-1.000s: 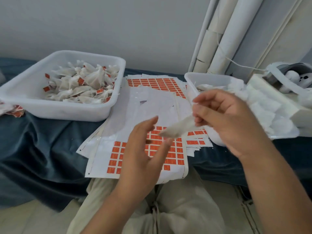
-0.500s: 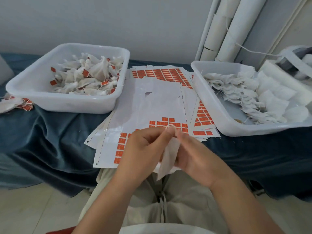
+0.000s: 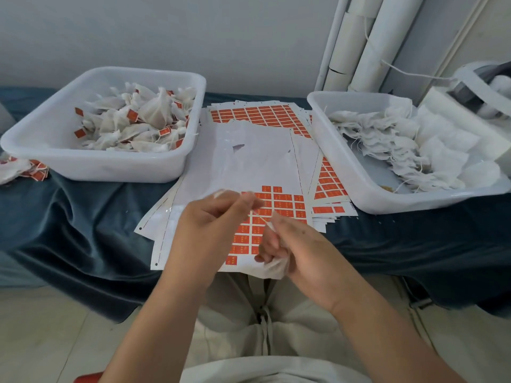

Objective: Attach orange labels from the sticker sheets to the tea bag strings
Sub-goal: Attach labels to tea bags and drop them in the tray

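- Over the near edge of the top sticker sheet [image 3: 249, 161], above a lap in pale trousers [image 3: 279, 313]: two bare hands, close together, slightly blurred.
- Left hand [image 3: 213, 225], at the sheet's near left: fingers curled, thumb and forefinger pinching one end of a thin white string [image 3: 261, 217].
- Right hand [image 3: 301, 250], at the sheet's near right corner: fingers clenched round a crumpled white tea bag [image 3: 273, 268], fingertips pinching the other end of the string.
- String drawn tight on a short slant between the two hands, just above the sheet's orange labels [image 3: 284, 205].
- Top sticker sheet itself: mostly bare white backing, orange labels in a stepped block at the near right.
- Beyond the sheet and beside its right edge: more sheets [image 3: 262, 111], fanned out, rows of orange labels showing.
- Left of the sheet, just beside it: a white plastic tub [image 3: 96, 167], heaped with labelled tea bags [image 3: 138, 120], each with an orange tag.
- Far left of the sheet, past that tub: a small heap of tagged bags [image 3: 25, 170] on the cloth.
- Right of the sheet: a second white tub [image 3: 359, 175], its near corner resting on the fanned sheets, filled with plain tea bags [image 3: 387, 145] and loose white strings.
- Beneath the sheet: a rumpled dark blue cloth [image 3: 83, 230], draped over the front edge.
- Behind the sheet, to the right, against a pale grey wall: upright white pipes [image 3: 359, 42].
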Demonstrator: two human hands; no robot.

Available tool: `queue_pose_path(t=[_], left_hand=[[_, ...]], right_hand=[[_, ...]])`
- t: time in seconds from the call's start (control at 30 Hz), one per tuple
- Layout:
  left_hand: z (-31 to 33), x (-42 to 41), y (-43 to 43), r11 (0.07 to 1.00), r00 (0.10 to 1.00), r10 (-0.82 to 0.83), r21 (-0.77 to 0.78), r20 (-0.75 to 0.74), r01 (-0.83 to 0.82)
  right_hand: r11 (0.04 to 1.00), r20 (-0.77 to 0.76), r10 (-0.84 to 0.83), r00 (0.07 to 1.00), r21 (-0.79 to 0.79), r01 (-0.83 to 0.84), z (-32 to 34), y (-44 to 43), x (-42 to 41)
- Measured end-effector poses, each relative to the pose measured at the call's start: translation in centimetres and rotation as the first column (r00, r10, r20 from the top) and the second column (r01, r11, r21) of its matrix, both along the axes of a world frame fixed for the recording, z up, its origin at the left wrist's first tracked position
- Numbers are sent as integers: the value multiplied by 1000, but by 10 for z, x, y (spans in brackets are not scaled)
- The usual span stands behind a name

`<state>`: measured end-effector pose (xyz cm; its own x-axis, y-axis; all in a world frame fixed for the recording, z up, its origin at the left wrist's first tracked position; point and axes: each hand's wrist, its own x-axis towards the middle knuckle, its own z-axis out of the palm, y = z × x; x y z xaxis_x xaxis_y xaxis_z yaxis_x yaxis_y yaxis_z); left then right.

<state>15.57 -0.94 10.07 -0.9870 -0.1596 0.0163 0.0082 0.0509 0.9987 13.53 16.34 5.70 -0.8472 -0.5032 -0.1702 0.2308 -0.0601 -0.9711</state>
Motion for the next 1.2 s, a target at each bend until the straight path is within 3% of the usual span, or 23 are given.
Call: queue_pose_path(t=[0.07,0.17,0.23,0.3,0.4,0.57,0.67,0.8,0.93,1.0,1.07,1.2], left_hand=[[0,-2,-8,995,996,94,32,-1,-94],[-1,-5,-17,990,991,136,25,6,-136],[-2,-8,-20,994,996,93,58,2,-93],[-2,-8,-21,982,1000,7,189,-27,-2],[-6,-7,-18,961,992,-58,264,-112,86],[-7,-7,-11,990,991,-12,137,-136,31],[-11,-9,-5,987,989,8,-155,-147,-31],[-17,-6,5,967,987,-13,-254,-163,-30],[-13,-2,5,944,961,-5,-318,-277,-87],[-8,-2,1,904,909,-128,-423,-397,-58],[-5,-3,-4,825,830,-309,-566,-464,-9],[-4,-2,-12,690,799,-490,-715,-349,111]], right_hand=[[996,-59,9,998,87,-4,-4,-2,2],[991,40,98,994,-97,-94,-4,-6,3],[982,40,174,984,-82,-171,-1,-4,5],[975,43,219,975,-42,-217,2,-2,7],[969,26,217,976,116,-219,4,-3,10],[941,-97,323,942,137,-309,14,6,11],[939,-192,343,919,97,-330,16,11,9],[990,-265,138,954,12,-140,11,10,5],[988,-226,-136,965,-101,115,14,14,-2],[973,-246,-224,943,-5,230,18,17,-3],[942,-326,-211,921,185,281,18,18,-4],[898,-319,-51,947,401,183,17,13,0]])
